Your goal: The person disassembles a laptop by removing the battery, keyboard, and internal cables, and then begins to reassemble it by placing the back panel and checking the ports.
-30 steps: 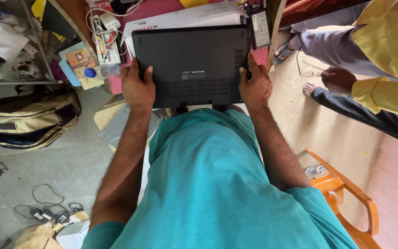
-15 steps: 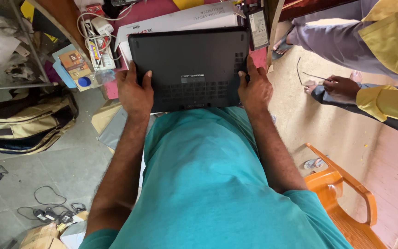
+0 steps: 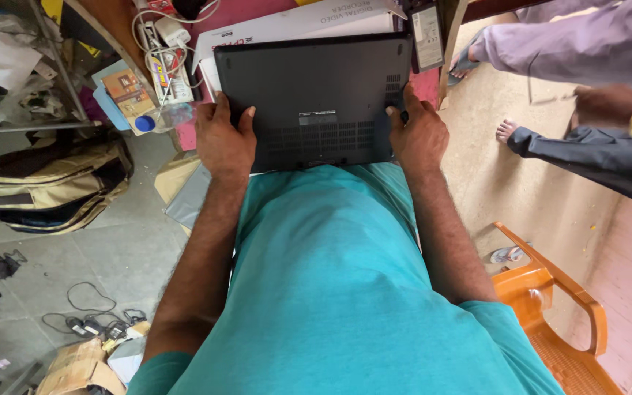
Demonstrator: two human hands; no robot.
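A black laptop (image 3: 316,88) lies upside down with its vented underside facing up, resting against my teal shirt. My left hand (image 3: 222,139) grips its left edge, thumb on top. Its right edge is held by my right hand (image 3: 418,132), fingers curled over the side. Behind the laptop a white cardboard box (image 3: 294,22) lies on a red table top (image 3: 250,11).
An orange plastic chair (image 3: 550,300) stands at my right. Two other people stand at the upper right, one bare foot (image 3: 506,130) on the floor. A tan backpack (image 3: 53,183), loose cables (image 3: 89,314) and cardboard lie on the grey floor at left. A power strip (image 3: 166,62) sits by the table.
The view has shifted a little and the laptop sits slightly closer to my body. Both hands keep the same grip. The person at right has moved an arm.
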